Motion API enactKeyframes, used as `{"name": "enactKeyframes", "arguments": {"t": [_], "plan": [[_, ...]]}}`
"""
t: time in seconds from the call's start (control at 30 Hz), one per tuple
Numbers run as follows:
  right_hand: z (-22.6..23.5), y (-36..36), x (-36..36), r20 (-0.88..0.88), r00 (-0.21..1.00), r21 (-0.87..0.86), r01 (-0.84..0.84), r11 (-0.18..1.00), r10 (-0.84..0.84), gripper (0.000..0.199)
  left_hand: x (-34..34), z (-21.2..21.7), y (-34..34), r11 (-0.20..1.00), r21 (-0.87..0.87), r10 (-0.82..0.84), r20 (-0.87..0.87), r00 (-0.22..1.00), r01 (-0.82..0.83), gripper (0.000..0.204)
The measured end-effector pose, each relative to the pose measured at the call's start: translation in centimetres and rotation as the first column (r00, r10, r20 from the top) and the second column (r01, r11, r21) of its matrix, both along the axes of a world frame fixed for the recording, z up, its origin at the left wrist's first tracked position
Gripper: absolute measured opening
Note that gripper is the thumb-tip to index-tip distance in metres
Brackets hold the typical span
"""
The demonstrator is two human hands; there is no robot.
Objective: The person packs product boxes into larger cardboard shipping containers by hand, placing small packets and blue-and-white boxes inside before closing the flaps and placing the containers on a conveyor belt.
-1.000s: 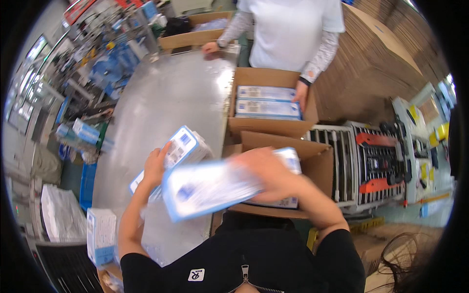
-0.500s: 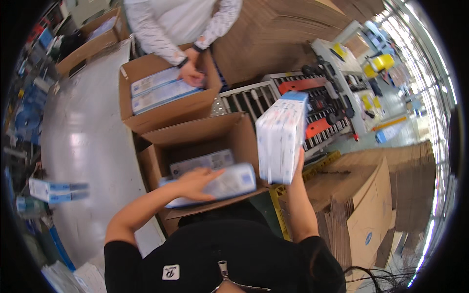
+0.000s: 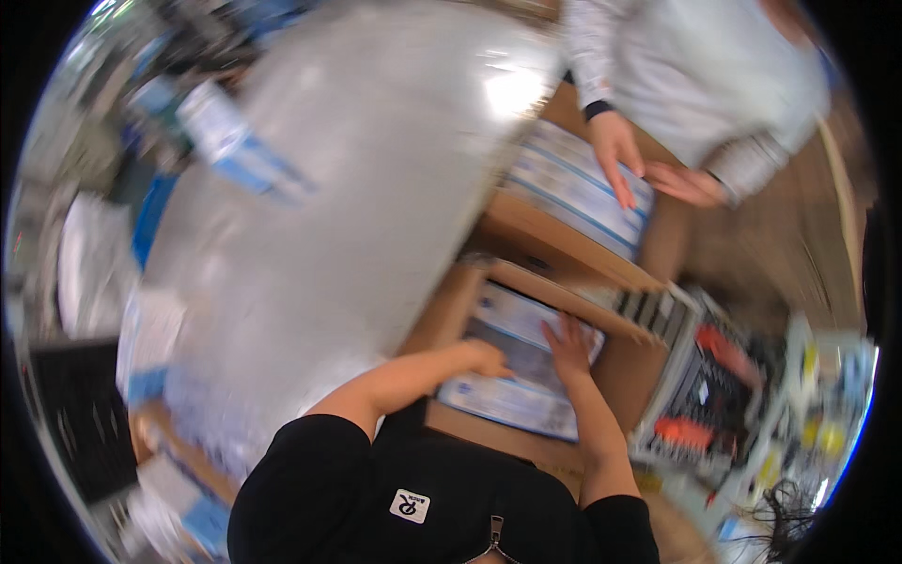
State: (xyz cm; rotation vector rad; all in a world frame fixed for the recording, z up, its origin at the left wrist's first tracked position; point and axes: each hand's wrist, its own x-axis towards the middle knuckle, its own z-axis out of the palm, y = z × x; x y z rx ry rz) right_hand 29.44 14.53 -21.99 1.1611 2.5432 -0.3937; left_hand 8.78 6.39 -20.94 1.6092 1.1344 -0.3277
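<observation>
An open cardboard carton (image 3: 620,385) stands in front of me with flat white-and-blue boxes inside. One white-and-blue box (image 3: 512,305) lies along the far side and another box (image 3: 507,404) along the near side, with a darker grey strip between them. My right hand (image 3: 569,350) reaches in at the right, its fingers spread on or just over the far box. My left hand (image 3: 484,359) is over the carton's left part, near the near box. Motion smears its fingers, so its grip is unclear.
Beyond my carton, a second carton (image 3: 536,230) holds similar boxes; a co-worker's hands (image 3: 615,155) are over it. A shiny metal table (image 3: 376,169) lies to the left, with a white-and-blue box (image 3: 225,132) at its far left. A roller conveyor (image 3: 676,376) runs at the right.
My view has swung left. The tall white box is gone from my right hand, which is now down inside the carton. My left hand has shifted off the near box toward the carton's left part.
</observation>
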Motion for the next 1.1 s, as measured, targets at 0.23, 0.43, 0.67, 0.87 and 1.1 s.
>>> {"name": "enactKeyframes", "arguments": {"t": [0.23,0.43,0.67,0.87,1.1], "plan": [[-3.2,2.0,-1.3,0.320,0.946,-0.393,0.186,0.901,-0.055,0.096,-11.2,7.4,-14.5,0.273,0.595,0.736,0.377,0.562,-0.756,0.024],[-6.0,7.8,-0.8,0.084,0.986,-0.558,0.165,0.813,-0.143,0.072,-31.3,7.2,-34.1,-0.193,0.942,0.964,0.129,-0.232,-0.275,0.034],[-3.3,3.6,-0.5,-0.201,0.977,-0.560,-0.053,0.827,-0.074,0.049,-43.7,4.0,-37.3,0.107,0.984,0.946,-0.144,-0.289,-0.140,0.027],[11.3,-2.4,-8.5,-0.502,0.858,-0.282,-0.044,0.958,-0.108,0.024,-33.1,10.4,-21.6,-0.592,0.349,0.742,0.587,-0.322,-0.727,0.029],[19.2,-5.9,-20.8,-0.769,0.309,0.363,-0.509,0.780,0.560,0.036,-15.5,14.1,-11.6,-0.034,-0.608,0.831,0.424,-0.360,-0.793,0.028]]}}
